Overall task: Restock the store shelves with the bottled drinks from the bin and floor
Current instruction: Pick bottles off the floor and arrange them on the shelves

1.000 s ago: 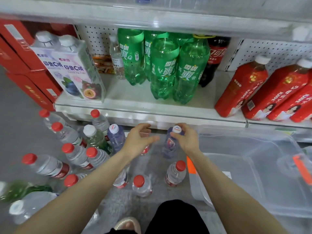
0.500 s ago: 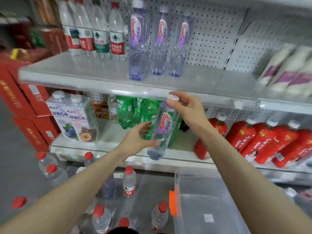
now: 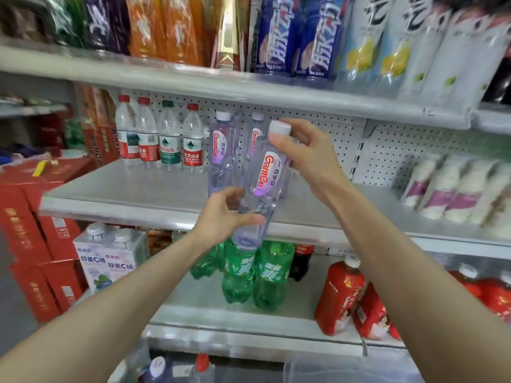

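Observation:
A clear Ganten water bottle (image 3: 265, 183) with a white cap hangs tilted in front of the middle shelf (image 3: 132, 194). My right hand (image 3: 307, 153) grips its neck and cap. My left hand (image 3: 221, 217) holds its lower body from the left. Two more Ganten bottles (image 3: 222, 150) stand at the back of that shelf, just behind the held one. To their left stands a row of red-capped and green-capped water bottles (image 3: 160, 139).
Green soda bottles (image 3: 254, 272), white cartons (image 3: 110, 258) and red juice bottles (image 3: 340, 294) fill the shelf below. Tall drinks line the top shelf (image 3: 249, 87). Red boxes (image 3: 36, 244) are stacked at left. Floor bottles (image 3: 201, 366) and the clear bin's rim (image 3: 345, 363) show at the bottom.
Both hands have lifted the Ganten bottle from the floor up to the level of the middle shelf, and my view has tilted up with it.

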Action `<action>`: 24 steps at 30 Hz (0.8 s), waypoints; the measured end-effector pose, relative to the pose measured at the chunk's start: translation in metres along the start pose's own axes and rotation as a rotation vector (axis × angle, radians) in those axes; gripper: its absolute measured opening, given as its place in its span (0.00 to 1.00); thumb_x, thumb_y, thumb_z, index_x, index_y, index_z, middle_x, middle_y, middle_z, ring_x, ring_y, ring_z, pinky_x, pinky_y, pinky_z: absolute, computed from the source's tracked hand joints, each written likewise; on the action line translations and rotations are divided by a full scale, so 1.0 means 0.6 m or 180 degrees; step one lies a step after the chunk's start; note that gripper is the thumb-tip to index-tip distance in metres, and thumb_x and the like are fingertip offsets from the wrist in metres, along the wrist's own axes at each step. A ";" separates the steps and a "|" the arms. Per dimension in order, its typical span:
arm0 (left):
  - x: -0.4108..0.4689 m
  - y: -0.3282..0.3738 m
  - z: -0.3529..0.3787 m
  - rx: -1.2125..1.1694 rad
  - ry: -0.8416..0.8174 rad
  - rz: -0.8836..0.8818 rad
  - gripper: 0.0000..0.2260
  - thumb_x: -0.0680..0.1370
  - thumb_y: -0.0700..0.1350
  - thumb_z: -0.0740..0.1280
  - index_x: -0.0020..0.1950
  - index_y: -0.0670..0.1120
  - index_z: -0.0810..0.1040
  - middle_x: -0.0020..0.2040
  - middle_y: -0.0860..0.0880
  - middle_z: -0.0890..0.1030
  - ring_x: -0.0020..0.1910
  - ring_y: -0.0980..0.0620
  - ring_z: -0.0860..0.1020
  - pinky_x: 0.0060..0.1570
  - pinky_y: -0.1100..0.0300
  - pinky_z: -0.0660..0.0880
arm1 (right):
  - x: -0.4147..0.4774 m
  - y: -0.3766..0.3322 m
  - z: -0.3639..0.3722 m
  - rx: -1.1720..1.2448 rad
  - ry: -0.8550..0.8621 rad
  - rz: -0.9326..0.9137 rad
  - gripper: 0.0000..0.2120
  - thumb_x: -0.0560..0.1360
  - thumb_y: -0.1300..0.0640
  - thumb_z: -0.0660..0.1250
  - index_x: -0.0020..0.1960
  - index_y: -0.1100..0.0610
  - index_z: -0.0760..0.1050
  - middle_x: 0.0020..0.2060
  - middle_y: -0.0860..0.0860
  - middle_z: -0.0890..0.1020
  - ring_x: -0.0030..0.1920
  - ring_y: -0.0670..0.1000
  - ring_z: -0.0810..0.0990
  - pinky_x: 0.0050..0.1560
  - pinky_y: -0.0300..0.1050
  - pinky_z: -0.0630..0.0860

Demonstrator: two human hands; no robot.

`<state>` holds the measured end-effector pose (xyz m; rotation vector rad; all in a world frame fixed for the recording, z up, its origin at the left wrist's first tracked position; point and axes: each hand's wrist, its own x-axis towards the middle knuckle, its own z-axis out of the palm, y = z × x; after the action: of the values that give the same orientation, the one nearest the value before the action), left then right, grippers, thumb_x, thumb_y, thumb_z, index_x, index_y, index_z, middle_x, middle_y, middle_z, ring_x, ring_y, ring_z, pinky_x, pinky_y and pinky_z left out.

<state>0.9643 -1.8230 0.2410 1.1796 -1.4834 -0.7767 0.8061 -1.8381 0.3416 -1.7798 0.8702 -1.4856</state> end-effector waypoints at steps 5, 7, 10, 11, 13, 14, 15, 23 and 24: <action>0.043 0.004 -0.012 -0.0012 0.0173 0.0008 0.29 0.64 0.38 0.79 0.63 0.37 0.73 0.55 0.44 0.79 0.54 0.48 0.76 0.55 0.63 0.72 | 0.008 0.045 0.017 -0.0322 -0.0205 0.0188 0.42 0.62 0.41 0.75 0.73 0.48 0.65 0.66 0.49 0.75 0.64 0.52 0.76 0.63 0.60 0.74; 0.058 -0.002 -0.017 0.0033 0.0188 0.0044 0.32 0.63 0.38 0.79 0.65 0.36 0.72 0.56 0.44 0.79 0.56 0.47 0.76 0.56 0.61 0.70 | 0.017 0.057 0.021 -0.0250 -0.0202 0.0218 0.43 0.62 0.42 0.75 0.74 0.46 0.62 0.67 0.49 0.74 0.64 0.54 0.76 0.62 0.62 0.74; 0.071 -0.007 -0.021 0.0051 0.0172 0.0048 0.32 0.65 0.38 0.78 0.66 0.37 0.71 0.54 0.47 0.76 0.54 0.50 0.73 0.54 0.62 0.68 | 0.034 0.071 0.026 -0.0126 -0.0126 0.0236 0.37 0.67 0.48 0.76 0.71 0.44 0.63 0.66 0.52 0.74 0.61 0.56 0.78 0.55 0.62 0.78; 0.076 -0.011 -0.021 0.0045 0.0168 0.0053 0.31 0.65 0.38 0.78 0.65 0.37 0.71 0.53 0.47 0.76 0.54 0.50 0.73 0.53 0.62 0.68 | 0.039 0.075 0.028 -0.0107 -0.0086 0.0231 0.34 0.68 0.50 0.76 0.69 0.45 0.65 0.65 0.53 0.76 0.60 0.56 0.78 0.55 0.61 0.79; 0.085 -0.015 -0.022 0.0048 0.0185 0.0091 0.30 0.64 0.38 0.78 0.63 0.38 0.73 0.52 0.48 0.77 0.54 0.50 0.74 0.54 0.62 0.70 | 0.051 0.082 0.034 -0.0067 0.0030 0.0217 0.28 0.70 0.55 0.76 0.65 0.48 0.67 0.61 0.54 0.78 0.59 0.56 0.79 0.56 0.58 0.78; 0.089 -0.015 -0.021 0.0039 0.0201 0.0110 0.29 0.64 0.37 0.78 0.63 0.38 0.73 0.51 0.49 0.78 0.53 0.51 0.74 0.55 0.62 0.70 | 0.057 0.085 0.036 -0.0018 0.0068 0.0205 0.28 0.70 0.58 0.76 0.66 0.50 0.68 0.60 0.54 0.79 0.57 0.55 0.80 0.54 0.54 0.79; 0.093 -0.016 -0.022 0.0024 0.0220 0.0124 0.30 0.64 0.37 0.78 0.64 0.39 0.72 0.51 0.50 0.77 0.53 0.51 0.74 0.55 0.62 0.70 | 0.061 0.086 0.038 0.0033 0.0078 0.0169 0.28 0.70 0.59 0.75 0.67 0.53 0.69 0.59 0.52 0.80 0.55 0.53 0.80 0.50 0.49 0.79; 0.117 -0.033 -0.024 0.0294 0.0354 0.0326 0.33 0.66 0.41 0.78 0.69 0.40 0.70 0.60 0.49 0.77 0.59 0.51 0.74 0.62 0.60 0.69 | 0.088 0.100 0.049 -0.0081 0.0027 -0.0047 0.31 0.68 0.57 0.76 0.69 0.54 0.69 0.60 0.55 0.79 0.53 0.49 0.81 0.43 0.39 0.79; 0.117 -0.036 -0.026 0.0316 0.0373 0.0358 0.32 0.67 0.41 0.77 0.69 0.40 0.71 0.60 0.49 0.77 0.58 0.52 0.75 0.61 0.61 0.70 | 0.091 0.102 0.050 -0.0076 0.0008 -0.0046 0.31 0.68 0.57 0.76 0.68 0.53 0.69 0.60 0.56 0.79 0.55 0.51 0.81 0.46 0.43 0.80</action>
<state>0.9869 -1.8942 0.2478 1.1843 -1.4909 -0.5542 0.8380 -1.9156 0.3172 -1.8056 0.8815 -1.4928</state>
